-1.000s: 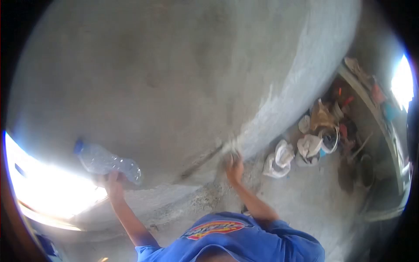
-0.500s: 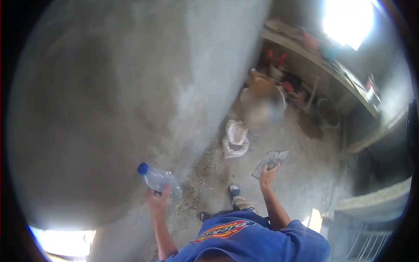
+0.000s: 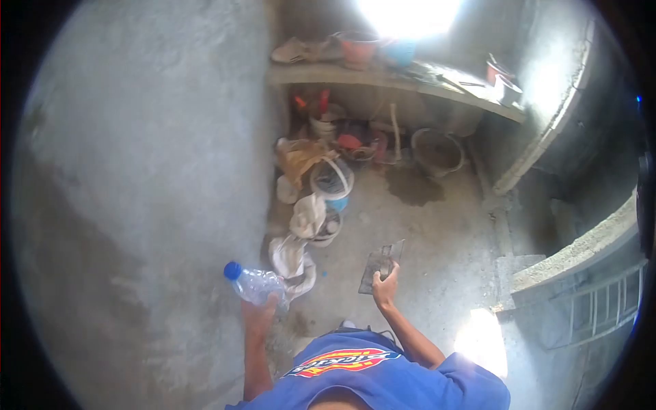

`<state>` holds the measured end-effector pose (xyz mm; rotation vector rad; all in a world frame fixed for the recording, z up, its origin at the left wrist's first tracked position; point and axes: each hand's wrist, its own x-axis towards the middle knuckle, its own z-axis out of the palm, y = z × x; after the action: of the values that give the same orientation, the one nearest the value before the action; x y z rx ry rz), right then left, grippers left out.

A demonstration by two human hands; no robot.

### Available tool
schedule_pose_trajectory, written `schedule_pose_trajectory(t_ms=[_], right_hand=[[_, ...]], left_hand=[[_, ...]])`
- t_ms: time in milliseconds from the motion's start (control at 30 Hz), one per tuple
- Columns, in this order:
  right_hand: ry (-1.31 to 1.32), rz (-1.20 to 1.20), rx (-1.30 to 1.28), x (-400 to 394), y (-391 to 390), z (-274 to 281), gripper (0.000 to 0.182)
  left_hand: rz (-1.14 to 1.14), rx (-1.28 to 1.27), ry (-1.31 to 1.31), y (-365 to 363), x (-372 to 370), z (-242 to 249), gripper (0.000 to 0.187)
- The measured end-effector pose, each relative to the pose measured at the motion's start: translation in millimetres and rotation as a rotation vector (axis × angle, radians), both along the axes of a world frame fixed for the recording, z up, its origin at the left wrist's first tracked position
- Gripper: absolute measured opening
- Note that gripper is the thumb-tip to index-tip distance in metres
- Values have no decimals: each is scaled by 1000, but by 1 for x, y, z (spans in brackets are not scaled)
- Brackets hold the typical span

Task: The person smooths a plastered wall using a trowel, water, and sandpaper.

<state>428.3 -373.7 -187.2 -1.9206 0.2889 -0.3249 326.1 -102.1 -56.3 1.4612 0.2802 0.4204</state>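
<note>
A clear plastic bottle [image 3: 254, 283] with a blue cap lies tilted in my left hand [image 3: 262, 311], its cap pointing up and to the left. It looks empty or nearly so. My left fingers wrap round its lower part, close to the grey wall. Out over the floor, my right hand [image 3: 386, 285] is closed on a flat grey plastering trowel [image 3: 372, 268]. The blade is rectangular and mortar-stained. My fingers hide most of its handle.
A bare plastered wall [image 3: 150, 157] rises on the left. White sacks [image 3: 290, 258] and a white bucket [image 3: 332, 179] stand along it. A concrete shelf [image 3: 383, 80] at the back carries buckets, with a round basin [image 3: 437, 152] below. Ledges curve along the right.
My view has swung away from the wall towards the shelf and floor. The bottle and the trowel remain in my hands; the trowel now appears further left and more upright.
</note>
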Motion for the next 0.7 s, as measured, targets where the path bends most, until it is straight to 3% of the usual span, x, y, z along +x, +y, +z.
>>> schedule_pose_trajectory(t_ms=[100,200,267,367,467,567,700], right_hand=[[-32,-15,-14,51,-34,1,55],[-50,-70,-38,104,-77,12,54],[-74,-104,-51,126,-88,17,53],[139,-74,100,192,-126,6,49],[90,-148,146,253,-164,-23,45],[-4,-203,-64,310,-188,22,40],[21,-162,-78,397,-228,64,35]], left_hand=[[-56,195,116,-15,68,-29,58],[-38,191,118,-57,138,0,63],[-223,31,48,-70,171,26,69],[-186,131,75,-67,255,-14,73],[-271,27,26,-88,351,-6,70],[-358,-39,-32,-126,441,32,63],[-468,-62,-131,-176,553,62,54]])
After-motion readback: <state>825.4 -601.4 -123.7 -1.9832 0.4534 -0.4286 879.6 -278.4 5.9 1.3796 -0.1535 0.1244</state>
